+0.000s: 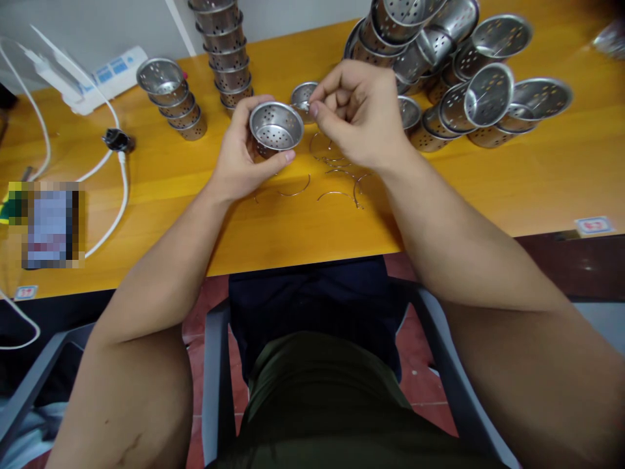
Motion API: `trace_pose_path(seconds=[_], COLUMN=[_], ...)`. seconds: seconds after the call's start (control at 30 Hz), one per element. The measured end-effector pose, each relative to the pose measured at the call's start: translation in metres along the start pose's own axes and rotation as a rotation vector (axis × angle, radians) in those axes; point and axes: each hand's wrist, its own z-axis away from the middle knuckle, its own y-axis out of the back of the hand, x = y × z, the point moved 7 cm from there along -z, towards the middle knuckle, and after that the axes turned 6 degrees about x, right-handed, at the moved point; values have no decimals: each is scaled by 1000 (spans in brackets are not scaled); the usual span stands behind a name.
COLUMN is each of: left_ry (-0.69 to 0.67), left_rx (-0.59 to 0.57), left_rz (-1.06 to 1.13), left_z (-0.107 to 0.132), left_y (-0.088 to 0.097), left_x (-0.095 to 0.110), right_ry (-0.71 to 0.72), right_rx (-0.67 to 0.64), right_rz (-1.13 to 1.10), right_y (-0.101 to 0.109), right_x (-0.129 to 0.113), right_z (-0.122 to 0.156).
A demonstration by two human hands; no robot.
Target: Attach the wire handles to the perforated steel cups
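Holding a holey cup (276, 127) above the surface (156, 215) is the left hand (237, 157); the right hand (362, 111) pinches something tiny (301, 105) by its rim. Loose wires (295, 195) lie nearer, so work looks unfinished.

In the upper middle of the frame, the left hand (238, 155) covers the lower side of a metal cup (276, 129), whose base is out of sight; some of its fingers are hidden behind the cup. The right hand (364, 111) pinches a small shiny piece (301, 105), too tiny to make out, and partly hides a second cup (303, 92) behind it. The top edge cuts off the tall stack (228, 62) and the cup pile (442, 49) at upper right. At left, a phone (49, 228) is blurred into squares. Lettering on the right-edge label (594, 225) is unreadable. A clear object (612, 40) at the upper right corner is blurred and cropped.
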Motion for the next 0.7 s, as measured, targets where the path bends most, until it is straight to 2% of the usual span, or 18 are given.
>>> trace_pose_path(seconds=[0.17, 0.27, 0.5, 0.7], left_ry=[-39, -72, -71, 1], left_rx=[-90, -137, -147, -83], left_rz=[21, -11, 29, -1], left_z=[5, 6, 6, 8], left_y=[-9, -10, -7, -11], left_x=[-10, -16, -21, -10], right_ry=[-34, -70, -98, -110], right_rx=[-89, -91, -66, -37], right_rz=[18, 86, 186, 195], right_y=[-15, -14, -11, -14], right_x=[-3, -2, -9, -10], right_z=[8, 9, 8, 10])
